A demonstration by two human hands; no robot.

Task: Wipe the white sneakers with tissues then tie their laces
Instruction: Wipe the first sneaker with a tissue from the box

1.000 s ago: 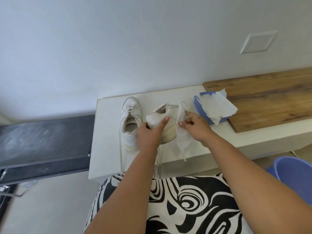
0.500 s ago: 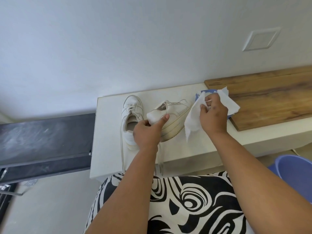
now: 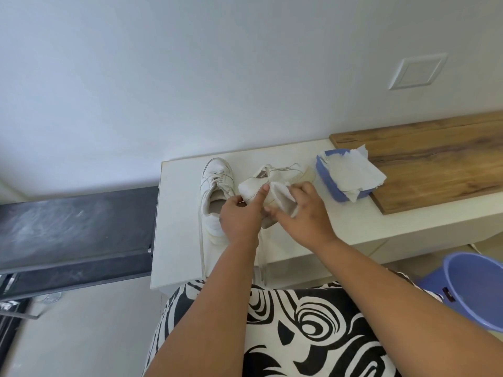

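Observation:
Two white sneakers lie on a white shelf (image 3: 179, 240). The left sneaker (image 3: 215, 186) stands flat, its loose laces trailing over the front edge. The right sneaker (image 3: 275, 178) is tipped on its side, and my left hand (image 3: 241, 216) grips its heel end with the thumb on top. My right hand (image 3: 304, 213) presses a folded white tissue (image 3: 283, 195) against the side of that sneaker, close to its heel. A blue box (image 3: 330, 186) of white tissues (image 3: 351, 172) sits just right of the shoes.
A wooden board (image 3: 441, 156) lies on the shelf at the right, partly under the tissue box. A blue bucket (image 3: 479, 289) stands on the floor at lower right. A dark bench (image 3: 73, 224) adjoins the shelf on the left. A white wall rises behind.
My right hand came back from the tissue box with a tissue and now presses it on the tipped sneaker. My left hand has kept its grip on that sneaker.

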